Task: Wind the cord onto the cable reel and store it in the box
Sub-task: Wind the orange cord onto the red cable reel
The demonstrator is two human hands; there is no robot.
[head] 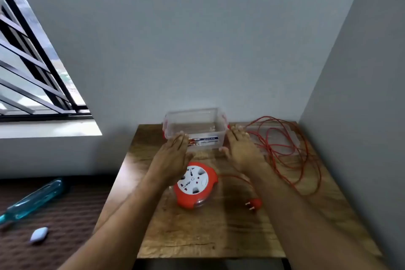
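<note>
A clear plastic box [195,125] with red latches and a label stands at the back of the wooden table [219,230]. My left hand [173,158] and my right hand [241,149] are stretched flat on either side of its front, fingers apart, holding nothing. In front of the box lies the red cable reel [197,184] with a white socket face. Its red cord [285,144] lies in loose loops at the back right, over a clear lid [293,136]. The red plug [254,204] rests right of the reel.
Grey walls close the table in at the back and right. To the left, lower down, a dark surface holds a blue transparent bottle [32,201] and a small white oval object [39,234]. A barred window [32,72] is at far left.
</note>
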